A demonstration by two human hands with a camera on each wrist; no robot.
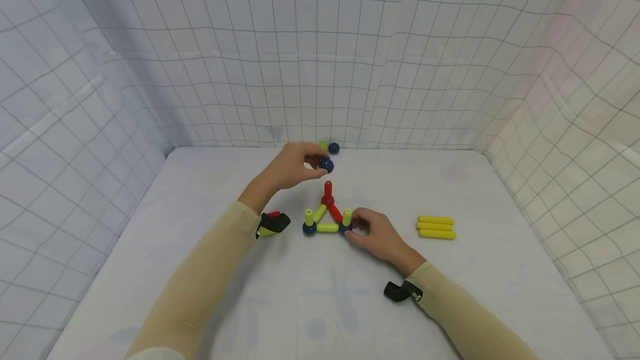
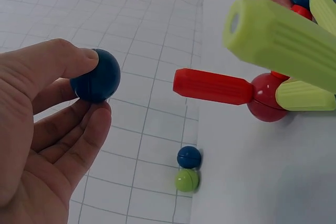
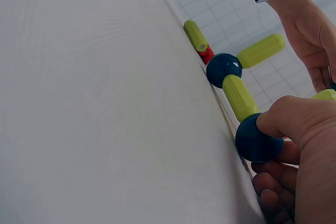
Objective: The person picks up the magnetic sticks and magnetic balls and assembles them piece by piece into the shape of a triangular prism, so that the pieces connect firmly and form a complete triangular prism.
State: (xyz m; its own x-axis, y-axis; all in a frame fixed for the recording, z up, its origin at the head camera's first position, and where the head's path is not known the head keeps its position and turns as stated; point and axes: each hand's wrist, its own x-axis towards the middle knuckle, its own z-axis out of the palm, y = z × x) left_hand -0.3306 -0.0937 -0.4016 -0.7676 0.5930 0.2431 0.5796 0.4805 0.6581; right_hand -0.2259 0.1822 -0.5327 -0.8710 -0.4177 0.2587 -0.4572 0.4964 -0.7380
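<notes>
My left hand (image 1: pixel 295 166) pinches a dark blue ball (image 2: pixel 100 77) between thumb and fingers, raised above the table behind the upright red rod (image 1: pixel 328 189). In front of me a triangle of balls and rods lies on the table: a red ball (image 2: pixel 265 97) at the back, a blue ball (image 1: pixel 309 228) at the front left and another blue ball (image 3: pixel 257 139) at the front right. Lime rods stand upright on both front balls. My right hand (image 1: pixel 376 235) grips the front-right blue ball, thumb on its near side.
Three yellow rods (image 1: pixel 436 226) lie side by side on the right. At the back wall sit a lime ball (image 2: pixel 187 180) and a blue ball (image 2: pixel 189 157). A lime rod (image 3: pixel 195 35) and a red rod (image 3: pixel 207 55) lie on the left, partly behind my left wrist.
</notes>
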